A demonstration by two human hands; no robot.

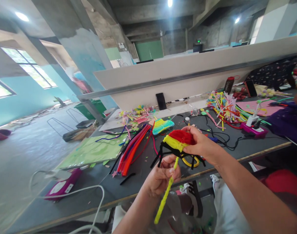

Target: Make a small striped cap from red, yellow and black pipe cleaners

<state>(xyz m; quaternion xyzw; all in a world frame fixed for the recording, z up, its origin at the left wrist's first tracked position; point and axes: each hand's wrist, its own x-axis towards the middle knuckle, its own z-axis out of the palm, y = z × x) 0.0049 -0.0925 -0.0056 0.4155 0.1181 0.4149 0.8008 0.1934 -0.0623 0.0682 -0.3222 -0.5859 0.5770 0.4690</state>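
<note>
In the head view, the yellow stem (165, 198) slants down-left from the red-and-yellow head (179, 138) above the near edge of the grey worktop (143, 183). The left hand (164, 170), nearer the stem, pinches it; the right hand (200, 143) grips the head. Black strips (169, 149) make their join hard to tell. Beyond stand a pale partition (187, 70) and concrete ceiling (160, 14).

Craft piece (179, 139): red, yellow, black. Stem (164, 202): yellow. Strips (133, 152): red, orange, purple. Sheet (92, 151): pale green. Bag (272, 74): dark, pale-dotted.
</note>
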